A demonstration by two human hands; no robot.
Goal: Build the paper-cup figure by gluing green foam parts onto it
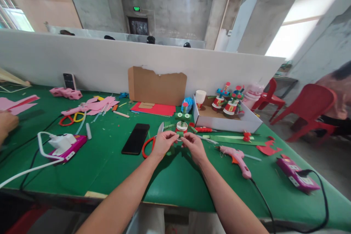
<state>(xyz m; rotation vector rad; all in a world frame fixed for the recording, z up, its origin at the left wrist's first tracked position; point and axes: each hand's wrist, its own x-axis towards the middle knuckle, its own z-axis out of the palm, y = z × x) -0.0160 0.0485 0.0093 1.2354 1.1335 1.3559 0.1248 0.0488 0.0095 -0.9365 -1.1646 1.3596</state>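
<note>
My left hand (165, 142) and my right hand (195, 147) meet near the table's front middle, fingertips pinched on a small green paper piece (180, 134). Right behind it stands a paper cup figure (183, 116) with a green head, round white eyes and pleated green arms. My fingers hide the lower part of its cup. Beside my left hand lie orange-handled scissors (146, 147), partly covered by it. To the right of my right hand rests a pink glue gun (236, 158) with a glue stick in its back.
A white box (227, 123) at the back right holds cup figures and paper cups. A black phone (136, 139) lies left of the scissors. Purple power strips (297, 174) sit at both sides, with trailing cords. Another person's hand (7, 124) is at the far left. Red paper (157, 109) lies behind.
</note>
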